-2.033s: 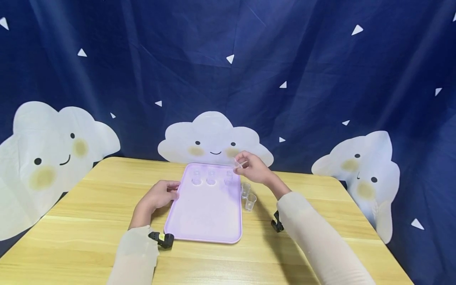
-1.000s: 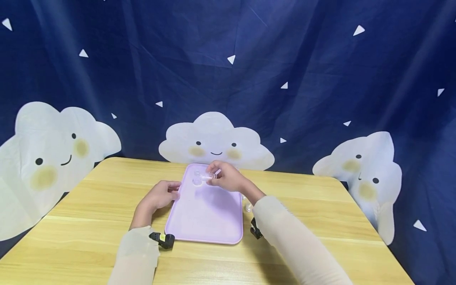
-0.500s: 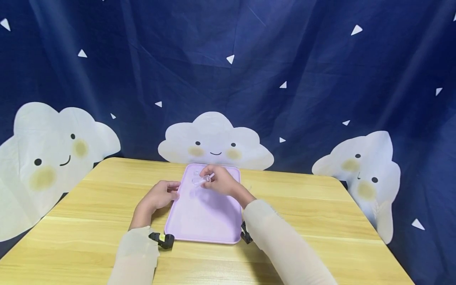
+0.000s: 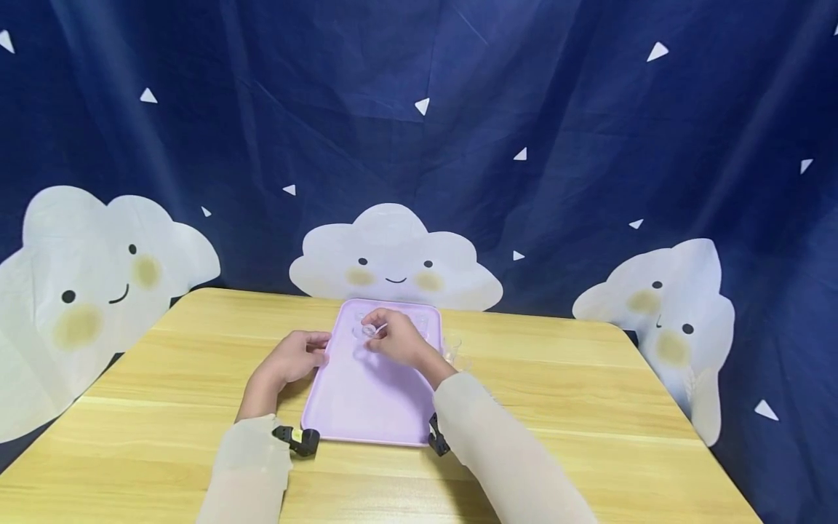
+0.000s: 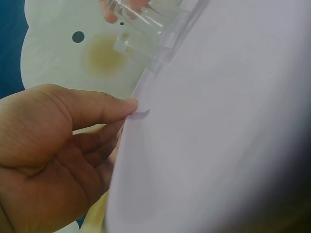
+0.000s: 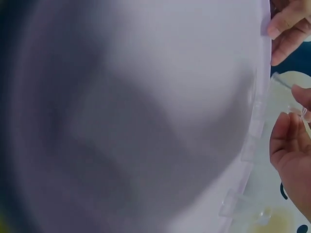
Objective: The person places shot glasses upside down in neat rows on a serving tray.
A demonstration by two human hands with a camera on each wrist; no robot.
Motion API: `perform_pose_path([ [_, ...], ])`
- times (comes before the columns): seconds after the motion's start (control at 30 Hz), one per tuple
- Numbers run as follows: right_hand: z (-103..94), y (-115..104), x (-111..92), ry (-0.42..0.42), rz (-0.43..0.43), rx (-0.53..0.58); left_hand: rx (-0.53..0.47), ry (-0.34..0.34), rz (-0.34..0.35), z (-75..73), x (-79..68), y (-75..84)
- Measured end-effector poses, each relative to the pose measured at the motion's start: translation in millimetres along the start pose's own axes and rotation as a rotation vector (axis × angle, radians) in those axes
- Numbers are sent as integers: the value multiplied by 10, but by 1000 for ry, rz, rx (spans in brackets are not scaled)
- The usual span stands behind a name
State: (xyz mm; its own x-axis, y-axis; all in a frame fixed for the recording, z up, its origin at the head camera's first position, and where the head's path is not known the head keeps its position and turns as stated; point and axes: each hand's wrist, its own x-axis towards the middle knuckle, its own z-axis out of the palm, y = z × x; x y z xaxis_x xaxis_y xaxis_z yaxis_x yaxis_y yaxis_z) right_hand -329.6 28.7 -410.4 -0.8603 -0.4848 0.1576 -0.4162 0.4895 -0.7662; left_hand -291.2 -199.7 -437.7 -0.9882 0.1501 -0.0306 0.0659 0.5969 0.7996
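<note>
Pinching a small clear cup (image 4: 369,330), the right hand (image 4: 398,339) hangs near the far-left corner of the lilac tray (image 4: 363,411), whose left edge the left hand (image 4: 293,356) grips.

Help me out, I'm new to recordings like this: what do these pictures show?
There is no machine, just a person's two bare hands. The wide picture comes from a camera on the head; the two close ones come from small cameras on each wrist. On the wooden table lies a lilac tray. The left hand pinches its left edge, while the right hand holds a small clear cup at its far end. More clear cups are on that end, others beside the tray's right edge, too faint to count surely.
</note>
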Motion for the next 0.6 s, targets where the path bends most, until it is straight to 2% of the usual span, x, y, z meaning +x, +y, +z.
perform_pose_path([
  [0.6,218,-28,31,-1,55,50,2,2,2,-2,13,-16],
])
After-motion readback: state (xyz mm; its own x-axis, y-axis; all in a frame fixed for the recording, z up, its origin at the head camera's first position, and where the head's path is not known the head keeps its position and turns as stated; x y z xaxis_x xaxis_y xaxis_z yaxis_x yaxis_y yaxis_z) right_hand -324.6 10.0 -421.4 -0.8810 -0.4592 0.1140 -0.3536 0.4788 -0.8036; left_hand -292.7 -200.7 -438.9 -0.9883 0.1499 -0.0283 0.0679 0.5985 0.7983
